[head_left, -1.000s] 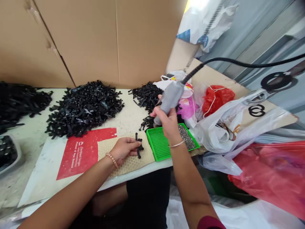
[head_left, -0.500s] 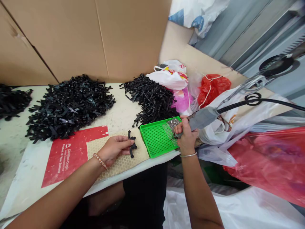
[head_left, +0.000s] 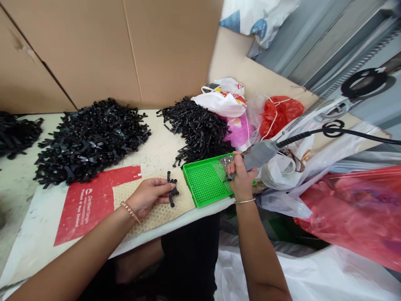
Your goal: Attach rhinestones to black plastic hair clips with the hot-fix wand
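Note:
My left hand (head_left: 150, 195) pinches a small black plastic piece (head_left: 172, 189) with knobbed ends over a tan honeycomb-patterned pad (head_left: 184, 202). My right hand (head_left: 242, 177) is wrapped round a grey electric screwdriver (head_left: 260, 152), which tilts down to the left. Its tip points into a green perforated tray (head_left: 200, 184), and I cannot make out whether it touches anything there. Small metal screws (head_left: 226, 162) lie heaped at the tray's far right end.
A large pile of black parts (head_left: 94, 142) lies at the left back, and a second pile of black strips (head_left: 200, 129) stands behind the tray. Plastic bags (head_left: 278, 115) crowd the right side. From the screwdriver a black cable (head_left: 366, 133) and a spring (head_left: 300, 117) run up right.
My right hand and the screwdriver have shifted slightly left over the tray, and the spring and cable have moved with them. My left hand keeps the black piece almost in place.

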### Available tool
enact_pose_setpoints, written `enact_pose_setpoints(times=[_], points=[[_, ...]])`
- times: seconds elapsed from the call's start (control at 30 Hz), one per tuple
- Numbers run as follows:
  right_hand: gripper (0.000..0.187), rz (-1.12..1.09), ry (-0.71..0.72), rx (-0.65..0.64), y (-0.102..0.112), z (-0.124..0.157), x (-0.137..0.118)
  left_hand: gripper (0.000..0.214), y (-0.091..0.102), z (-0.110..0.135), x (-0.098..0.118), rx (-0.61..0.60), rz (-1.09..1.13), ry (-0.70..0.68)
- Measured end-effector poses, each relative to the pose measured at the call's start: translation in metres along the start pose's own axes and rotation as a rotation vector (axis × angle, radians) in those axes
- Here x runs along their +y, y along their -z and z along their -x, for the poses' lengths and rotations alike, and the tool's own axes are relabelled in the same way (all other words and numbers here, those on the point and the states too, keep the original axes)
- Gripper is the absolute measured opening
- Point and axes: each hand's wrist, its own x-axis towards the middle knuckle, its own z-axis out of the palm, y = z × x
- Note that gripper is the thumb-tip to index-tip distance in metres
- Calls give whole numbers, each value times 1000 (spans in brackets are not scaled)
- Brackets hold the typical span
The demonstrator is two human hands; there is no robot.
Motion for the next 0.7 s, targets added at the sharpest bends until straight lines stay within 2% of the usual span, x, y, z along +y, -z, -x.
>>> enact_pose_setpoints(times=[0.3,0.7], points=[[26,-2,18,-28,2,-1,5,12,0,0,1,2,0,1],[32,40,-18,-39,3,1,7,14,0,-3,-2,-15,9,-14]])
